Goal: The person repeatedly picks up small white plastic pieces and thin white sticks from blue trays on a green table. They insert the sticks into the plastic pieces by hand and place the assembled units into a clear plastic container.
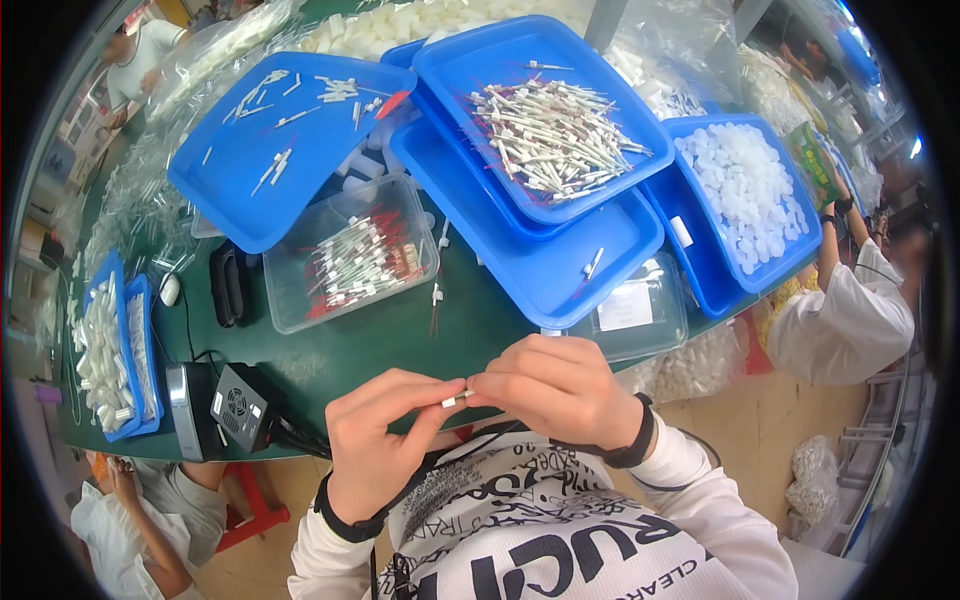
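Note:
Close to my body, at the table's front edge, my left hand (372, 432) and my right hand (562, 388) meet with fingertips pinched together. Between them is a small white stick-like part (451, 402), mostly hidden by the fingers. Beyond my hands, a clear plastic box (290, 318) holds many similar white sticks with thin red wires (358, 262). Two loose sticks lie on the green table (330, 350) beside that box, one of them a white stick with a wire (437, 296).
A blue tray (640, 150) heaped with wired sticks rests on other blue trays. Another blue tray (235, 175) holds a few sticks. White discs (745, 190) fill a tray at right. A black device (240, 408) stands front left. Other people (850, 320) sit nearby.

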Action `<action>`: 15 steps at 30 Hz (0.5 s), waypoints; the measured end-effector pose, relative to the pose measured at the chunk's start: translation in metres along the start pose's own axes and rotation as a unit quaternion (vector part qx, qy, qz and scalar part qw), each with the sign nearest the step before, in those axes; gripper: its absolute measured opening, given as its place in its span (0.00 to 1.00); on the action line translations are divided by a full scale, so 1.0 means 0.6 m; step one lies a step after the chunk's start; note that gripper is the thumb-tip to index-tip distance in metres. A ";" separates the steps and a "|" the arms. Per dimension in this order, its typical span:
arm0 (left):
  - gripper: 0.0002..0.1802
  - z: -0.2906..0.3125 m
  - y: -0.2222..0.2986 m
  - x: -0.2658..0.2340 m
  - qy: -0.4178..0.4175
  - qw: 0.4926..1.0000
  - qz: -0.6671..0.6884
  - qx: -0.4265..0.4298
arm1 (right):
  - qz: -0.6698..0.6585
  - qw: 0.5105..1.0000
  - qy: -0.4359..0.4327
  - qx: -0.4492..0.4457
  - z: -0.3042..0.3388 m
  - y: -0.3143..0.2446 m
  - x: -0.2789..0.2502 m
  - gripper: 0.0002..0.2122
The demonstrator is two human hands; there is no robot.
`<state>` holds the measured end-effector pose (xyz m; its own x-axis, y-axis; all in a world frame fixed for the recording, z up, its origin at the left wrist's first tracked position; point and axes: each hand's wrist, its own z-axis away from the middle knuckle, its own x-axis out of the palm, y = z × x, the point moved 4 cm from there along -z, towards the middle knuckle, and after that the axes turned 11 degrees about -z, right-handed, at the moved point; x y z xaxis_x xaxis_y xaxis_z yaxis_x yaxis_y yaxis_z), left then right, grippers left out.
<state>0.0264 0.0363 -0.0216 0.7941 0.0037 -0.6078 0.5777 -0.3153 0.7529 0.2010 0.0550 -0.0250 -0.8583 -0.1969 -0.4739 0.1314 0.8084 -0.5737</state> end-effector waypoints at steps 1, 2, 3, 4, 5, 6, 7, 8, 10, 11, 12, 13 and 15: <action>0.10 0.000 0.000 -0.001 -0.005 1.000 -0.004 -0.001 | -0.026 1.000 -0.006 0.004 0.001 0.001 0.001 0.08; 0.11 0.001 -0.002 -0.001 -0.016 1.000 0.004 -0.012 | -0.054 0.998 0.013 0.011 0.002 -0.001 0.000 0.08; 0.11 0.003 -0.003 0.000 -0.028 0.999 0.011 -0.022 | -0.083 0.996 0.032 0.018 0.005 -0.005 0.003 0.08; 0.11 0.005 -0.004 0.001 -0.040 0.999 0.019 -0.032 | -0.111 0.992 0.051 0.026 0.006 -0.006 0.004 0.09; 0.11 0.006 -0.002 0.002 -0.033 0.999 0.018 -0.031 | -0.114 0.992 0.054 0.014 0.007 -0.005 0.008 0.09; 0.10 0.006 0.001 0.005 -0.027 0.999 0.017 -0.030 | -0.116 0.992 0.057 0.003 0.008 0.000 0.013 0.09; 0.10 0.007 0.003 0.007 -0.021 0.999 0.016 -0.029 | -0.118 0.991 0.061 -0.008 0.011 0.003 0.015 0.09; 0.11 0.008 0.004 0.006 -0.020 0.999 0.006 -0.024 | -0.114 0.992 0.057 0.001 0.012 0.004 0.016 0.10; 0.11 0.009 0.004 0.007 -0.020 1.000 -0.013 -0.014 | -0.106 0.993 0.049 0.021 0.015 0.005 0.017 0.11; 0.11 0.007 0.004 0.006 -0.015 1.000 -0.014 -0.010 | -0.121 0.990 0.043 0.054 0.012 0.007 0.015 0.12; 0.11 0.006 0.004 0.006 -0.011 1.000 -0.016 -0.005 | -0.136 0.986 0.036 0.087 0.006 0.005 0.009 0.13; 0.11 0.004 0.003 0.005 -0.007 1.000 -0.017 -0.001 | -0.150 0.981 0.029 0.120 0.001 0.005 0.003 0.14; 0.12 -0.005 -0.001 0.006 -0.005 0.999 -0.038 0.020 | -0.125 0.981 -0.010 0.150 -0.005 0.007 -0.007 0.12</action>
<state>0.0294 0.0395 -0.0233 0.7460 0.0196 -0.6657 0.6285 -0.3514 0.6939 0.2035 0.0612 -0.0235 -0.8729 -0.3809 -0.3048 0.0612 0.5342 -0.8431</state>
